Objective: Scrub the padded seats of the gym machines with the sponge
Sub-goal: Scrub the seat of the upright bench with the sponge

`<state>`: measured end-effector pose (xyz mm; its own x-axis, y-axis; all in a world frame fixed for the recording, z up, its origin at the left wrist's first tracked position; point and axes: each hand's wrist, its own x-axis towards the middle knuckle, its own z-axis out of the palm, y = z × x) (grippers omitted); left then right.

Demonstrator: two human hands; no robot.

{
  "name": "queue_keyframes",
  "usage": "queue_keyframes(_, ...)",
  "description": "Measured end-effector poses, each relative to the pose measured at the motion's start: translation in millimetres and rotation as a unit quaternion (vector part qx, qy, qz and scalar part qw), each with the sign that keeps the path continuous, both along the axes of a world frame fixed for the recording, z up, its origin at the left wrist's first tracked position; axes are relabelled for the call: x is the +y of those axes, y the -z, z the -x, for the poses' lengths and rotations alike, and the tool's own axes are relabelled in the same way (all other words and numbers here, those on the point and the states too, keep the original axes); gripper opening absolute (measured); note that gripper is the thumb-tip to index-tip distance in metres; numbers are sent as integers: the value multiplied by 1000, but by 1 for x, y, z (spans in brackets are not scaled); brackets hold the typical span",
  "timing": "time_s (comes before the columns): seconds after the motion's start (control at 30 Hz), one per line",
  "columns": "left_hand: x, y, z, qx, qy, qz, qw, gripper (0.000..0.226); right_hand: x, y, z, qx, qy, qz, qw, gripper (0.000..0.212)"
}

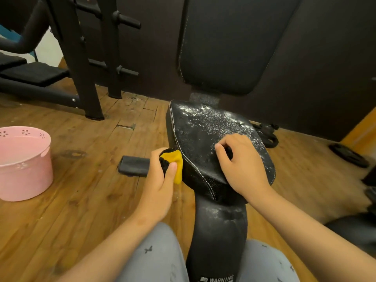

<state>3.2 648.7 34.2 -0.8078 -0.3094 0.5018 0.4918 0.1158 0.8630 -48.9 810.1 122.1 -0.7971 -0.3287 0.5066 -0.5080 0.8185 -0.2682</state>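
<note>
A black padded seat [201,135] of a gym machine sits in the middle, with white foam specks over its far half. My left hand [160,180] grips a yellow and black sponge [175,161] and holds it against the seat's left side edge. My right hand [242,165] lies on top of the seat near its right front, its fingers curled round a small dark thing that I cannot make out. Above the seat stands the black padded backrest [234,43]. The machine's black post [217,237], also speckled white, runs down between my knees.
A pink metal bucket [24,171] stands on the wooden floor at the left. A black footrest bar [134,165] sticks out left of the seat. A black rack frame [85,58] and bench are at the back left, a weight plate [348,154] on the floor at the right.
</note>
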Motion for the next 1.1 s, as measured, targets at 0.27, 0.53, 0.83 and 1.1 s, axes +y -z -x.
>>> queue_keyframes(0.27,-18,10,42,63,-40,57,996,18,-2,1,0,10,18,-3,1000,17)
queue_keyframes(0.53,-56,9,113,-46,-8,58,997,13,-2,2,2,7,18,13,1000,17)
queue_keyframes(0.83,-34,22,65,48,3,59,997,18,-2,1,0,1,21,3,1000,15)
queue_keyframes(1.1,-64,11,145,-21,-27,78,996,22,-3,-1,0,-8,32,-7,999,15)
